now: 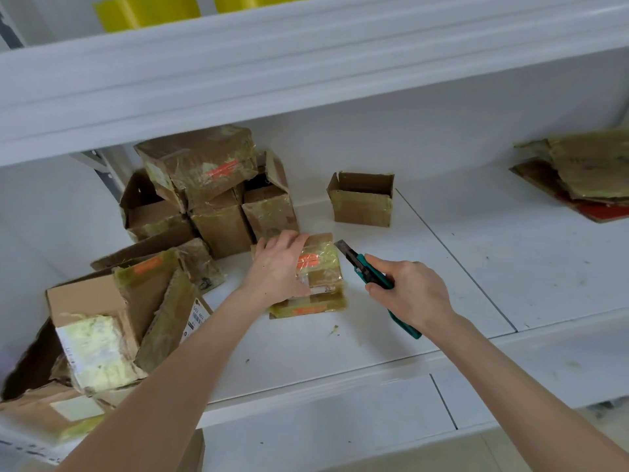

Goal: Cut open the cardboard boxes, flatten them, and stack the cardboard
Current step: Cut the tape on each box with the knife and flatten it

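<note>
Fingers (289,241) of the left hand (277,270) lie spread and nearly flat across the top of the small taped box (321,267), pressing it down rather than closing round it. Fingers (381,269) of the right hand (413,294) are curled tight round the green utility knife (372,275).

Everything sits on the white shelf (476,253). At its left is the heap of uncut boxes (211,185), and far to the right, well apart, is the stack of flattened cardboard (585,175). An open-topped box (362,201) stands behind the work.

The small taped box is at the front middle of the shelf, its long axis running from near to far. The left hand covers its left half, so the right half of the top is bare. The knife lies just beside that bare side, slanting from near right to far left. Its blade (342,247) is extended and pointing at the box's far right corner, close but apparently not touching.

The right hand is the one placed to cut. The stroke likely has to enter from the right and keep clear of the left fingers.
</note>
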{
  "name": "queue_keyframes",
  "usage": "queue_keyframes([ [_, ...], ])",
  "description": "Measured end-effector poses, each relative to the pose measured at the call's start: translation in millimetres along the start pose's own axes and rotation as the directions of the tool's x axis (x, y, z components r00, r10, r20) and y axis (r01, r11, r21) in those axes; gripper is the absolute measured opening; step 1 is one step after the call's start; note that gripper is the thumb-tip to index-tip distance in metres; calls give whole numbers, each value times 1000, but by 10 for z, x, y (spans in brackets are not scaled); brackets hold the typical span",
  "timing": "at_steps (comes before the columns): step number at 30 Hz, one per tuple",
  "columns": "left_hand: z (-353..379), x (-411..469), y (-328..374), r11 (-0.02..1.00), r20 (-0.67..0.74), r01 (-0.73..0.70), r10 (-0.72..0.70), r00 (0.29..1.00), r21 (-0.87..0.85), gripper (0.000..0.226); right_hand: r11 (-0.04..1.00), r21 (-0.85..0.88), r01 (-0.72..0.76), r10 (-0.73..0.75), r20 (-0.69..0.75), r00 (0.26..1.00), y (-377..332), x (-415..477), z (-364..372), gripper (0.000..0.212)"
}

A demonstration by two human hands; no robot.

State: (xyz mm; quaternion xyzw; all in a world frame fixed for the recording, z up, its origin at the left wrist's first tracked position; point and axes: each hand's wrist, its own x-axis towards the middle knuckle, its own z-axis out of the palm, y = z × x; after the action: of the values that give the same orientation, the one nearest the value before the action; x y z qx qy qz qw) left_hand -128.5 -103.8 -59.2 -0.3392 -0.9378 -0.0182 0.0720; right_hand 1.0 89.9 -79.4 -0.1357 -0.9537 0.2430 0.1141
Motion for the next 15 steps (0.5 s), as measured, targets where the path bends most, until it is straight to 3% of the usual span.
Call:
queue_keyframes([
  [15,-59,-14,36,999,4,0,0,1000,47,101,991,-133,24,-15,69,998,-144,-211,-106,48],
])
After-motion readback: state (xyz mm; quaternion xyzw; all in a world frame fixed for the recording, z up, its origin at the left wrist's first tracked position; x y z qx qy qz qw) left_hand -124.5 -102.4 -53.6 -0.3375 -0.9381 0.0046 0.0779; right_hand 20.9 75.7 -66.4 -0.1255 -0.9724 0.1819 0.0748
